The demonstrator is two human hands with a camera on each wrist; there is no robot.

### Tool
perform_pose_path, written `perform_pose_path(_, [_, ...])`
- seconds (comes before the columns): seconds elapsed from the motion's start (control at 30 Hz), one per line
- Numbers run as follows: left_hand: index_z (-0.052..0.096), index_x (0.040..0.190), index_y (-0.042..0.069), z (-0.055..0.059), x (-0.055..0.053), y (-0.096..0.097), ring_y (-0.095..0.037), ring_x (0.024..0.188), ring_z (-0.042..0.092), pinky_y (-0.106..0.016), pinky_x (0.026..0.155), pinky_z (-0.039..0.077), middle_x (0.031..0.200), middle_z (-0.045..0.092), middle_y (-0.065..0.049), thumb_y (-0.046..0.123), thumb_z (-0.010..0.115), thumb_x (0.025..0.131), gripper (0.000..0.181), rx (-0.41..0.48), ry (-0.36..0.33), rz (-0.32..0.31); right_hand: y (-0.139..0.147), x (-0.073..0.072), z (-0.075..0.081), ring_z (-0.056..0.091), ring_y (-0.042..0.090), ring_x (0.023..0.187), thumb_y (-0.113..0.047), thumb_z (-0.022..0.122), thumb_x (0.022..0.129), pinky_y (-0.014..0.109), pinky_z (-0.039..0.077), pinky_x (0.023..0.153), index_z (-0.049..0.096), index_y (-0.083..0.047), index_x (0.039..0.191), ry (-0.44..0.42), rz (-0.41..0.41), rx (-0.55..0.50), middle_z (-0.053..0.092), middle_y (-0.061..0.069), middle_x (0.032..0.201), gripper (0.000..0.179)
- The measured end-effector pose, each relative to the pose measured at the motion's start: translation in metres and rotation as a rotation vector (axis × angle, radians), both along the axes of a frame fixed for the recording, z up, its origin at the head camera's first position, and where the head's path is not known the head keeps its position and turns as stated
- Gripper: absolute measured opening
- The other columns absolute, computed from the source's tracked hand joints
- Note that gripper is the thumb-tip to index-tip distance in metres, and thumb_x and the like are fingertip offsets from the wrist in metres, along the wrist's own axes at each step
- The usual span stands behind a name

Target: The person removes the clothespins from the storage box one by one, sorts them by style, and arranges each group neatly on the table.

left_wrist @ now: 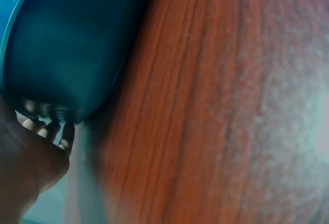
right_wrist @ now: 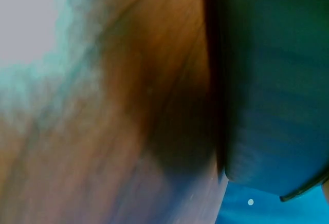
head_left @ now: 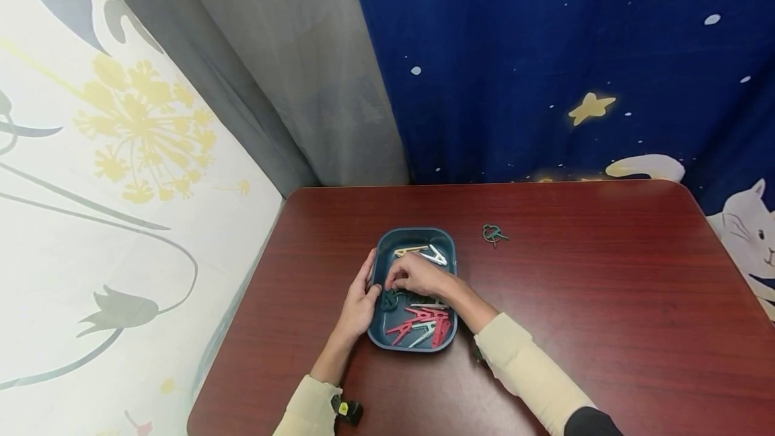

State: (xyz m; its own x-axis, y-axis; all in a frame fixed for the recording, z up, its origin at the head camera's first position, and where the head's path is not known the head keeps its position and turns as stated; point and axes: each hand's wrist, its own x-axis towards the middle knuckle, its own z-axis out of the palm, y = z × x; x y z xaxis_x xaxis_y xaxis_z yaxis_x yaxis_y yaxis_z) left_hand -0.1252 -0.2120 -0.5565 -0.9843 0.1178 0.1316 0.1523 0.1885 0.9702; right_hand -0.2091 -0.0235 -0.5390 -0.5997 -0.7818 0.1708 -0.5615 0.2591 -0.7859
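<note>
1. We see a dark blue tray on the reddish-brown table.
2. The left hand grips the tray's left wall: its thumb bends over the rim while the other fingers lie along the outside, as we also see from the left wrist.
3. The right hand reaches in over the tray's right wall, its bent fingers pointing down above the tray's left half.
4. A dark green piece lies inside the tray by its left wall, just below the right fingertips and near the left thumb. We cannot tell whether the right fingers pinch it or only hover close.
5. At the tray's far end we find a yellowish clothespin and, right of it, a white clothespin.
6. Red clothespins heap at the tray's near end, a pale green clothespin among them.
7. Outside the tray, right of its far end, we see a green clip, well apart from both hands.
</note>
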Motion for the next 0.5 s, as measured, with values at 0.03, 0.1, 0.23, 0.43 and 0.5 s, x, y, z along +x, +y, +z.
perform_pose_path(0.03, [0.022,0.170,0.010,-0.0002,-0.0001,-0.0001,-0.032,0.152,0.037,-0.028,0.115,0.037,0.173,0.029,-0.009,-0.017,0.042,0.098,0.080,0.000,0.002,-0.001,-0.0001,0.0002,0.0002,0.062,0.000,0.075,0.005,0.077,0.091,0.022,0.051,0.071,0.084,-0.007,0.089,0.000,-0.005,-0.001,0.078,0.002,0.087,0.015])
perform_pose_path(0.1, [0.022,0.170,0.010,-0.0005,-0.0002,-0.0004,-0.033,0.153,0.036,-0.028,0.116,0.035,0.173,0.028,-0.010,-0.017,0.042,0.098,0.080,0.002,0.008,-0.003,-0.0003,0.0005,0.0009,0.063,0.001,0.076,0.006,0.075,0.092,0.022,0.051,0.071,0.084,-0.007,0.090,-0.014,-0.019,-0.002,0.078,0.002,0.087,0.015])
perform_pose_path(0.23, [0.022,0.170,0.009,-0.0010,-0.0006,-0.0008,-0.032,0.154,0.034,-0.025,0.116,0.035,0.173,0.027,-0.010,-0.017,0.042,0.098,0.079,-0.002,0.012,-0.005,-0.0003,0.0006,0.0027,0.066,0.004,0.079,0.004,0.076,0.094,0.022,0.053,0.072,0.084,-0.008,0.090,-0.042,-0.074,-0.020,0.077,-0.001,0.087,0.015])
perform_pose_path(0.43, [0.021,0.170,0.008,-0.0011,-0.0004,-0.0016,-0.031,0.153,0.037,-0.019,0.112,0.037,0.174,0.026,-0.008,-0.017,0.041,0.099,0.079,-0.009,0.010,-0.010,0.0018,-0.0001,0.0057,0.072,0.013,0.089,0.001,0.076,0.095,0.028,0.058,0.081,0.083,-0.008,0.093,0.002,-0.133,-0.116,0.076,0.006,0.094,0.011])
perform_pose_path(0.5, [0.021,0.170,0.010,-0.0011,-0.0006,-0.0017,-0.030,0.153,0.036,-0.020,0.113,0.036,0.174,0.026,-0.008,-0.017,0.042,0.099,0.079,-0.010,0.013,-0.009,0.0026,-0.0002,0.0067,0.073,0.013,0.089,0.000,0.076,0.095,0.029,0.058,0.081,0.084,-0.009,0.094,0.019,-0.161,-0.128,0.076,0.005,0.094,0.012])
